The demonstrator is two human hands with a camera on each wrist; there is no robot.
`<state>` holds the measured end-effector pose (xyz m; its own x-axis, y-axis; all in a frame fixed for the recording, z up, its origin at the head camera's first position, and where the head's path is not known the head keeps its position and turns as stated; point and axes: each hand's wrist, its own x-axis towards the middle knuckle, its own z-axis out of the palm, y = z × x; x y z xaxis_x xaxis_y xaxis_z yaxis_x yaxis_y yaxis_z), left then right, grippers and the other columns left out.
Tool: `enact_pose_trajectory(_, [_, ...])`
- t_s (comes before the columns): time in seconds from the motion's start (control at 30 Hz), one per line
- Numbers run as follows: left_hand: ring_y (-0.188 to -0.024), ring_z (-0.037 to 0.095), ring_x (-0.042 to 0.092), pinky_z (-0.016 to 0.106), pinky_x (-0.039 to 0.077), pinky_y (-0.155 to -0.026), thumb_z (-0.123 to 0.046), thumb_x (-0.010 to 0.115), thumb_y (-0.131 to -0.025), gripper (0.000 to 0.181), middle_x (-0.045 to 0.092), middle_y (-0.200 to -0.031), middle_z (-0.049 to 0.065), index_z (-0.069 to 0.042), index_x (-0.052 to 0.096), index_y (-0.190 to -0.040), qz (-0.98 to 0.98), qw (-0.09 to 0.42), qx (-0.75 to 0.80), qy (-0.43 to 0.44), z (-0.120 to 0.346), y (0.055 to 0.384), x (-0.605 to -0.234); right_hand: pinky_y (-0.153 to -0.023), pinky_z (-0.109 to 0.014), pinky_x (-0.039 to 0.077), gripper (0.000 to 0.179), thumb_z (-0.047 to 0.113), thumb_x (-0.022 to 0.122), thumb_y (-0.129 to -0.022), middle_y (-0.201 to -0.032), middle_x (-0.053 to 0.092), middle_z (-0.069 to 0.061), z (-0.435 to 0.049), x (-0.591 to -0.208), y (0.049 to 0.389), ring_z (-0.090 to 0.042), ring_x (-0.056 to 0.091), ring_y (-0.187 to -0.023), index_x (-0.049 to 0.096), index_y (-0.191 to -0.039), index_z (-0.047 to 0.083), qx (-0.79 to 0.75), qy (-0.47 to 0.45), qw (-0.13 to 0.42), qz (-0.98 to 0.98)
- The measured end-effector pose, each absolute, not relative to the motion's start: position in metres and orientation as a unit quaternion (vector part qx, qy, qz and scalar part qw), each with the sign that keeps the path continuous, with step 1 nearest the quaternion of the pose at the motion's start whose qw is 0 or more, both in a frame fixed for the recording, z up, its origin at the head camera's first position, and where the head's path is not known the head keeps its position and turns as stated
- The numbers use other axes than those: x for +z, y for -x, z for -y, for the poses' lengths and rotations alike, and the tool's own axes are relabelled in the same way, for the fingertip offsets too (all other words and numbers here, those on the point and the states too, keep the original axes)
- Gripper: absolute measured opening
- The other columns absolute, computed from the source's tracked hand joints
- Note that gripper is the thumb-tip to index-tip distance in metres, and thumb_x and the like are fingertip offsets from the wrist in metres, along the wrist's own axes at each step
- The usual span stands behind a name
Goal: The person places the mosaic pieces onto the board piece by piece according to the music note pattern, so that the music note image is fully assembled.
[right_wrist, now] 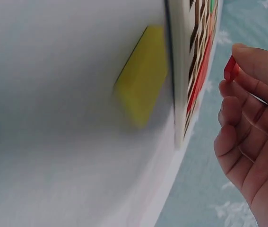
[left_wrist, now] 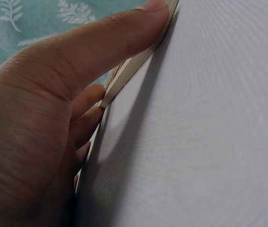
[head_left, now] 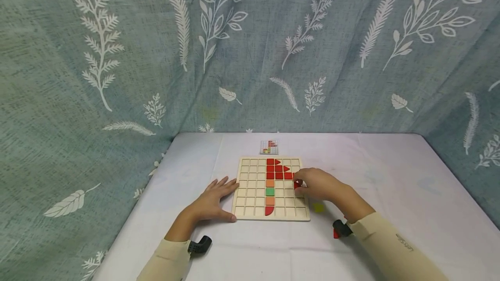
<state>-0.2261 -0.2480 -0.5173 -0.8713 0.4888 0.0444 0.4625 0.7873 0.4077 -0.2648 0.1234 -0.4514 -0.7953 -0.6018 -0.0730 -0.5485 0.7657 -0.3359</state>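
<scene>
A wooden grid board point(head_left: 244, 214) lies on the white table. Red squares and red triangles fill part of its upper rows; below them one column has orange squares point(head_left: 270, 183), a green square point(head_left: 270, 191) and a red rounded piece point(head_left: 269, 210). My left hand point(head_left: 212, 200) is spread along the board's left edge, its thumb point(left_wrist: 119, 35) lying against the near corner. Over the right-hand columns, my right hand point(head_left: 317, 183) pinches a small red piece point(right_wrist: 231, 69) between thumb and fingertip; the hand covers some cells there.
Behind the board lies a small pattern card point(head_left: 269, 147). A yellow piece point(head_left: 318, 207) rests beside the board's right edge. Another red piece point(head_left: 336, 233) is partly hidden by the black wrist camera point(head_left: 343, 228). Leaf-patterned curtain point(head_left: 250, 55) surrounds the table.
</scene>
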Motion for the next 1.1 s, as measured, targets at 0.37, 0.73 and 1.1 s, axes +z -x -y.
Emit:
enact_pose_trajectory(0.37, [-0.147,0.024,0.012,0.048,0.004,-0.118,-0.075,0.075,-0.058,0.112,0.029,-0.157,-0.004,-0.021,0.040,-0.150,-0.947,0.042,0.206,-0.244,0.247,0.226,-0.515,-0.079,-0.030,0.051,0.025,0.026,0.073,-0.088,-0.097,0.064,0.010,-0.092,-0.451,0.267,-0.010,0.059,-0.087,0.071,-0.109,0.014,-0.148,0.363,0.072,-0.917])
enact_pose_trajectory(0.73, [-0.147,0.025,0.013,0.049,0.004,-0.118,-0.074,0.075,-0.059,0.112,0.030,-0.157,-0.003,-0.020,0.040,-0.151,-0.945,0.040,0.205,-0.250,0.248,0.226,-0.517,-0.069,-0.025,0.047,0.011,0.028,0.073,-0.088,-0.081,0.055,0.014,-0.066,-0.460,0.268,-0.008,0.052,-0.075,0.065,-0.090,0.020,-0.132,0.413,0.052,-0.900])
enact_pose_trajectory(1.1, [-0.147,0.023,0.012,0.047,0.003,-0.118,-0.077,0.073,-0.058,0.114,0.028,-0.157,-0.005,-0.020,0.039,-0.151,-0.947,0.042,0.197,-0.248,0.248,0.228,-0.518,-0.068,-0.025,0.047,0.014,0.029,0.070,-0.089,-0.084,0.056,0.013,-0.043,-0.457,0.266,-0.007,0.051,-0.075,0.068,-0.098,0.019,-0.107,0.419,0.045,-0.901])
